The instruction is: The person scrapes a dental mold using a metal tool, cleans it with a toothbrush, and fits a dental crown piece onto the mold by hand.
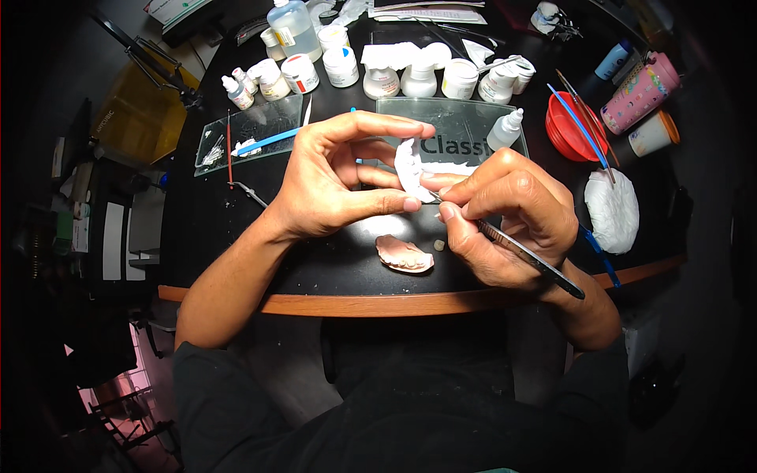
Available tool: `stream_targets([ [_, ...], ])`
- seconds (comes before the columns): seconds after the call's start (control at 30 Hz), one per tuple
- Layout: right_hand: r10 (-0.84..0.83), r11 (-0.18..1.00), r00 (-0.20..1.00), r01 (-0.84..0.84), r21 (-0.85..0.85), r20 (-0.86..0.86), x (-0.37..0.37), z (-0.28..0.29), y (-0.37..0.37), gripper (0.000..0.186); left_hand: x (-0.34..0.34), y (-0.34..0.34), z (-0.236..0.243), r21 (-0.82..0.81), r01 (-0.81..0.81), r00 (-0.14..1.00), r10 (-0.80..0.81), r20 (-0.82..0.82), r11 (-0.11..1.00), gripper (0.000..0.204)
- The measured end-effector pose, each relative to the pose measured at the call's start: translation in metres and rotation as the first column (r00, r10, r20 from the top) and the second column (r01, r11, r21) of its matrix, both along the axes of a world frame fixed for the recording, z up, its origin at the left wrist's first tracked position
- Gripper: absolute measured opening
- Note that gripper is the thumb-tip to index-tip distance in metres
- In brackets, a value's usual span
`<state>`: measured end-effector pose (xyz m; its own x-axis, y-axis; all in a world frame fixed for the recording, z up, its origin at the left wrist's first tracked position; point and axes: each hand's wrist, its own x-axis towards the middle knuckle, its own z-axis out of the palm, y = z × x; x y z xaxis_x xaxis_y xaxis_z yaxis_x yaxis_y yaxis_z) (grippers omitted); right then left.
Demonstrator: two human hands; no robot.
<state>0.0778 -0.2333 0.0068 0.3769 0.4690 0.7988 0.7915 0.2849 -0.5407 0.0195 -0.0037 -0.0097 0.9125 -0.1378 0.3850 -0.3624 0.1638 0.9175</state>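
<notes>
My left hand (331,177) grips a white dental cast (409,169) at its two ends, between thumb and forefinger. In my right hand (516,213) is a pair of metal tweezers (516,248), held like a pen, its back end sloping down to the right. The tips reach the lower part of the white cast; whether they pinch anything is too small to tell. Below the hands lies a pinkish dental cast (404,255) with teeth along its edge. A small tooth-coloured piece (438,245) rests beside it, close under my right hand.
Behind my hands are two glass slabs (268,118), a white dropper bottle (505,128) and a row of white jars (341,67). To the right stand a red bowl (569,130) with brushes, a pink tumbler (643,93) and a white pad (613,213). The table's wooden edge (355,304) runs nearest me.
</notes>
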Motion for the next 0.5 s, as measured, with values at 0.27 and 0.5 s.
stream_targets([
  [0.27,0.038,0.992,0.998,-0.032,-0.121,0.053,0.0011,0.0040,-0.0072,0.021,0.0004,0.0037,-0.0011,-0.004,0.174,0.984,-0.174,-0.046,0.985,0.067],
  [0.5,0.010,0.999,0.998,-0.008,-0.038,0.055,-0.0008,0.0034,0.0012,0.018,-0.0011,0.0074,0.0006,0.024,0.188,0.977,-0.184,-0.106,0.982,0.066],
])
